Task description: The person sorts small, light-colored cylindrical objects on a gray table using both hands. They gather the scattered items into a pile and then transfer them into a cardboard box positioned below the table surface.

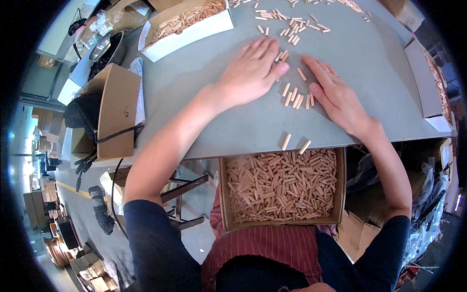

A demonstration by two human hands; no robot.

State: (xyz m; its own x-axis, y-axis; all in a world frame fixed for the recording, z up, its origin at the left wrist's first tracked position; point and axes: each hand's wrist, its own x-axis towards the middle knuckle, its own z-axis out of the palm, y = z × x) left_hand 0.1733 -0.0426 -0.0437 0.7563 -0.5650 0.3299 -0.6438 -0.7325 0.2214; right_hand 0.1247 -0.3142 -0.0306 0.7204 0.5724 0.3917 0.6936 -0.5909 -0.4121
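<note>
My left hand (251,70) lies flat on the grey table, palm down, with a few wooden dowel pins (282,56) beside its fingers and thumb. Opposite it, my right hand (338,95) rests on its edge with fingers stretched out, its thumb close to some dowels. Between the hands lies a loose group of short dowels (293,96). Two more dowels (286,141) are near the table's front edge. Below that edge, a cardboard box (223,194) in front of my body is filled with many dowels (282,187).
A white box (192,36) of dowels stands at the back left, and another white box (428,82) at the right edge. Scattered dowels (292,29) lie across the far table. An open cardboard carton (119,109) with a black cable stands at left.
</note>
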